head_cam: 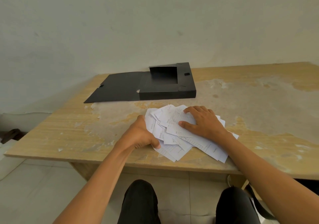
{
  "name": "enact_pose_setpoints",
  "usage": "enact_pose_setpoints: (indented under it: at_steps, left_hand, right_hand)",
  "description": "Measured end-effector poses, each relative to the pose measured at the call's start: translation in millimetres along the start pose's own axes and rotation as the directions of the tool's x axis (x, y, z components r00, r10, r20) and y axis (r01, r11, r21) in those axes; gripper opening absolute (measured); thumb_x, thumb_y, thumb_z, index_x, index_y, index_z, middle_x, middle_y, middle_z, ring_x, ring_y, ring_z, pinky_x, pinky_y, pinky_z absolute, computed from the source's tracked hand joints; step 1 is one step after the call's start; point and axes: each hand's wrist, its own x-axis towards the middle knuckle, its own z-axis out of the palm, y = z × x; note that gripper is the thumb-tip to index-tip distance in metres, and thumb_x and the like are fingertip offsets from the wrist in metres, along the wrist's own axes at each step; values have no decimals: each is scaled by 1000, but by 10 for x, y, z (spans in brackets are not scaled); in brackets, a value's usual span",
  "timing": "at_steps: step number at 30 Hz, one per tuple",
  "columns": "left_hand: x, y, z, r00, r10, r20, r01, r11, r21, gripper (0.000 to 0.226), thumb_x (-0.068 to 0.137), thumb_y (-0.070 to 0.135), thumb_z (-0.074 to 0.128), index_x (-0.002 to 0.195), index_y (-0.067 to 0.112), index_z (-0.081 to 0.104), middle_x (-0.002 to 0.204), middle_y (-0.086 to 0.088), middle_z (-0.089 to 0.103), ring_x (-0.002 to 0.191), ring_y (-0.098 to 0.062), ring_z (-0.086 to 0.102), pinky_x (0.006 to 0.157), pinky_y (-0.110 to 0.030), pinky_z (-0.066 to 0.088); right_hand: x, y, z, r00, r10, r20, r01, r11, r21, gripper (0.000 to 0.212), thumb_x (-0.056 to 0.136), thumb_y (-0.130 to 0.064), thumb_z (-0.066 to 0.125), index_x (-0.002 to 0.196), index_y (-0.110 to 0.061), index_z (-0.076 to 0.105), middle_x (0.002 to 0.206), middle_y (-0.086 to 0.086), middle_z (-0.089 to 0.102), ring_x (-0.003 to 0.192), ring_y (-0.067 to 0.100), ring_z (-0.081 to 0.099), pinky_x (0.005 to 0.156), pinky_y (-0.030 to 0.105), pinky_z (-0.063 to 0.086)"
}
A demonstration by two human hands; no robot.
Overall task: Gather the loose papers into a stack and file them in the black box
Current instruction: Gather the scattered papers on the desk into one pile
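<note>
A messy pile of white printed papers lies fanned out on the wooden table near its front edge. My left hand curls around the pile's left edge, thumb over the bottom sheets. My right hand lies flat on top of the pile with its fingers spread, pressing the sheets down. The black box rests farther back on the table, open, with its lid flap spread flat to the left and its inside showing dark.
The table has a worn, peeling top and stands against a pale wall. Its front edge runs just below the papers. My knees in dark trousers show under it, above a tiled floor.
</note>
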Motion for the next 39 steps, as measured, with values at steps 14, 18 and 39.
enact_pose_setpoints:
  at_steps: [14,18,39]
  left_hand:
    - [-101,131,-67,997,44,-57,-61,933,-354,104,65,15,84,146,20,19,126,-6,61,103,-18,61,91,-39,44]
    - [-60,98,13,997,42,-65,-75,712,-698,90,76,23,77,145,15,20,96,-10,75,88,-19,69,83,-39,50]
    - [-140,303,841,995,-4,-101,-90,417,-904,44,78,-6,68,115,16,63,105,-8,72,96,-24,69,87,-45,55]
  right_hand:
    - [2,33,-3,1000,-8,-23,8,1000,-3,60,85,-62,45,131,-25,44,141,-1,46,129,20,41,107,39,27]
    - [3,31,-8,1000,-7,-30,7,1000,7,59,85,-60,46,131,-24,44,141,-1,47,129,20,41,107,39,28]
    - [-17,-76,-8,999,13,-50,-4,984,181,65,78,-65,46,131,-27,42,138,-1,50,123,20,45,103,39,30]
